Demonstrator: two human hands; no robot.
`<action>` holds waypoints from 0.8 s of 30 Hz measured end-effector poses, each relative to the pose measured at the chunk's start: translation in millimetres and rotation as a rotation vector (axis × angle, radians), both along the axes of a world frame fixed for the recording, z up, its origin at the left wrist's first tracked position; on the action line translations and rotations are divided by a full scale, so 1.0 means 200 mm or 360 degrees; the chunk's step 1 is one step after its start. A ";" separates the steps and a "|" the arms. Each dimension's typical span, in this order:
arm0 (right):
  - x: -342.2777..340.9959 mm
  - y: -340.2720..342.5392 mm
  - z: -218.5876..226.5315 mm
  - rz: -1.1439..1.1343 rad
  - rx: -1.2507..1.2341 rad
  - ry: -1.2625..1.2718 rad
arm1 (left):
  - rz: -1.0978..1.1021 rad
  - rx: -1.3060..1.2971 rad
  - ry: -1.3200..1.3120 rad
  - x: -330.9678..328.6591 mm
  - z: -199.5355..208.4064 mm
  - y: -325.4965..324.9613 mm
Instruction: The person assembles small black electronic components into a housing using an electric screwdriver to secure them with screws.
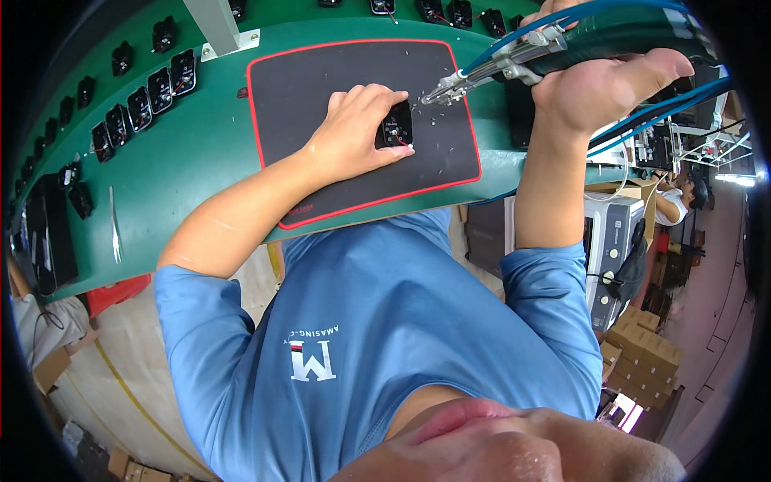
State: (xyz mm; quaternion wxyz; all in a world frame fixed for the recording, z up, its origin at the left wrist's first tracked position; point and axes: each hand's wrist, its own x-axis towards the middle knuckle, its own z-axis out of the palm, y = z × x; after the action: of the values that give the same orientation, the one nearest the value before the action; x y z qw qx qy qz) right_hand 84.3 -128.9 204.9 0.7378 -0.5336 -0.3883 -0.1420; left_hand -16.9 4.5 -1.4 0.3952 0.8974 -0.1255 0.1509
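Note:
My left hand (353, 132) lies on a black mat (293, 88) with a red border. Its thumb and fingers grip the sides of a small black housing (398, 120), which shows a little red wire and a light part inside. In my right hand (590, 88) is a powered screwdriver (514, 63) with a dark body, a metal front end and blue hoses. The fingers wrap around its body, partly hidden behind it. Its tip points down and left, just right of the housing and apart from it. Several tiny light bits, perhaps screws, lie scattered on the mat there.
Several black housings (138, 108) stand in a slanted row on the green table (209, 161). Tweezers (115, 225) lie at the left. A metal post (217, 28) rises behind the mat. More black units line the far green strip. Another person (673, 205) is far right, near cardboard boxes (642, 353).

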 end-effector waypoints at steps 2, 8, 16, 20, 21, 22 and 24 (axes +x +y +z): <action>-0.04 0.02 -0.01 -0.0062 0.0020 0.0045 | 0.0001 0.0010 0.0012 0.01 0.00 0.00; -0.08 0.05 -0.12 -0.0100 -0.0009 0.0031 | 0.0029 -0.0053 0.0031 0.01 -0.01 0.00; -0.10 0.02 -0.25 0.0053 0.0066 0.0446 | 0.0011 -0.0020 0.0061 0.02 0.01 0.01; -0.06 -0.01 -0.17 0.0103 0.0100 0.0347 | 0.0006 -0.0034 0.0052 0.01 0.00 0.00; -0.06 -0.02 -0.12 0.0026 -0.0040 0.0186 | 0.0001 -0.0033 0.0031 0.02 -0.01 0.00; -0.03 -0.02 -0.11 0.0034 -0.0038 0.0183 | 0.0018 -0.0026 0.0010 0.02 -0.01 0.00; 0.03 -0.01 -0.10 -0.0134 0.0052 0.0038 | 0.0024 -0.0033 0.0005 0.01 0.00 0.00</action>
State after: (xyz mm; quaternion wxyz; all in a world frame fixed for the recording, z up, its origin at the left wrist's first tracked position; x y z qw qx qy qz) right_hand 90.9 -130.6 185.5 0.7445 -0.5388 -0.3543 -0.1728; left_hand -14.4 4.2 -2.1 0.4037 0.8943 -0.1167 0.1538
